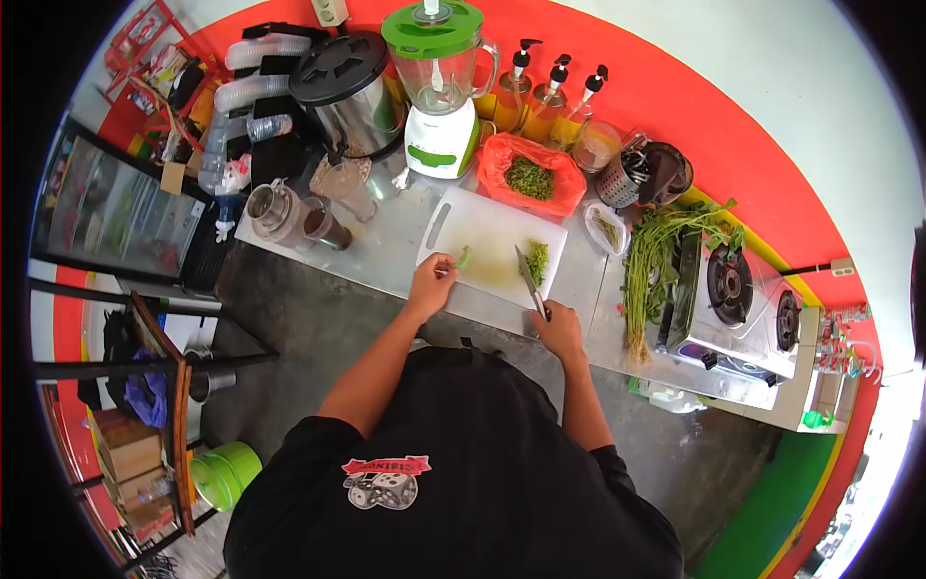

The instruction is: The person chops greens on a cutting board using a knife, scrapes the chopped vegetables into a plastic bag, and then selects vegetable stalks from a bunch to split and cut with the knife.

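A white cutting board (466, 214) lies on the metal counter in front of me. My right hand (559, 330) is wrapped round the handle of a kitchen knife (529, 276), whose blade points away over the board's right side. Just right of the blade sits a small heap of chopped green leaves (537, 259). My left hand (434, 282) is at the board's near left edge, fingers pinched together, with a small green leaf (464, 258) at the fingertips. Behind the board, a red plastic bag (497, 154) stands open with chopped greens (530, 179) in it.
A blender (439, 140) and three pump bottles (546, 98) line the back. Long-stemmed greens (656, 261) lie beside the gas stove (738, 333) on the right. A clear container (606, 232) stands right of the board; a coffee grinder (275, 212) and cups are at left.
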The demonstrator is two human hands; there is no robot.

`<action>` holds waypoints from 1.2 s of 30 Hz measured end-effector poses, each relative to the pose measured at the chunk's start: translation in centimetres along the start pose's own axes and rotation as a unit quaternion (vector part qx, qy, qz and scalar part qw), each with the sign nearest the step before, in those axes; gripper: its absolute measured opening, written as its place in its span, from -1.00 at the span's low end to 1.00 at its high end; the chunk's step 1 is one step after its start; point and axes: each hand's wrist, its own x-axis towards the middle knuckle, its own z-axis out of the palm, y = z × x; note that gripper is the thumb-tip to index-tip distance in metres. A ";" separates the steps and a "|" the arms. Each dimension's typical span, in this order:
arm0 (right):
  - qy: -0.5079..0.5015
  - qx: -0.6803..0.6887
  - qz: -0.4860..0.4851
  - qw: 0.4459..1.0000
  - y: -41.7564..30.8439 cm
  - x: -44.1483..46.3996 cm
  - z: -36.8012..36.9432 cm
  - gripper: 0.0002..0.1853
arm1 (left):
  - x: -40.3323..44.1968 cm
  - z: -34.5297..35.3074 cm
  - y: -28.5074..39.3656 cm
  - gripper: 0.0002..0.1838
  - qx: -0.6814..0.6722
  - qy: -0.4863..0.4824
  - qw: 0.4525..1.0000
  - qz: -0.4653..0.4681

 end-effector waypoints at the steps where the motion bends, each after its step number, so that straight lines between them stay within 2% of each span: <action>1: 0.005 0.004 0.004 1.000 -0.2 0.1 0.0 -0.65 | 0.5 0.3 0.6 -0.78 -0.010 -0.007 1.000 0.015; 3: 0.001 0.037 0.008 0.999 -0.7 0.3 0.1 -0.67 | 1.5 0.9 1.5 -0.75 -0.001 -0.022 0.999 0.033; 7: -0.019 0.126 0.057 0.990 -1.1 0.6 1.1 -0.69 | 3.9 2.1 1.8 -0.77 -0.100 -0.111 0.989 -0.006; 9: 0.048 0.098 0.013 0.994 -0.6 0.9 2.8 -0.73 | 4.5 2.3 1.2 -0.83 0.000 -0.152 0.988 0.001; 10: 0.051 0.098 0.016 0.994 -0.6 0.9 3.0 -0.73 | 4.7 2.4 0.7 -0.83 0.001 -0.156 0.988 0.002; 12: 0.021 0.201 0.043 0.978 -1.0 0.8 3.8 -0.72 | 4.9 2.6 0.2 -0.87 0.127 -0.106 0.985 0.049; 19: 0.015 0.210 0.059 0.976 -3.2 0.3 4.7 -0.67 | 4.9 2.3 0.7 -0.85 0.172 -0.114 0.977 0.060; 22: 0.030 0.159 0.045 0.986 -3.8 0.5 5.1 -0.68 | 4.7 2.4 0.9 -0.86 0.189 -0.115 0.975 0.033; 28: 0.024 0.009 0.019 0.999 -3.1 -0.2 6.5 -0.65 | 4.6 2.3 -0.1 -0.87 0.153 -0.103 0.980 0.074; 31: 0.014 -0.021 0.059 0.998 -3.1 -0.4 6.0 -0.65 | 4.3 2.3 0.5 -0.87 0.196 -0.107 0.974 0.046; 36: 0.012 -0.034 0.056 0.998 -3.0 -0.5 5.6 -0.65 | 3.9 2.3 0.8 -0.90 0.198 -0.097 0.975 0.042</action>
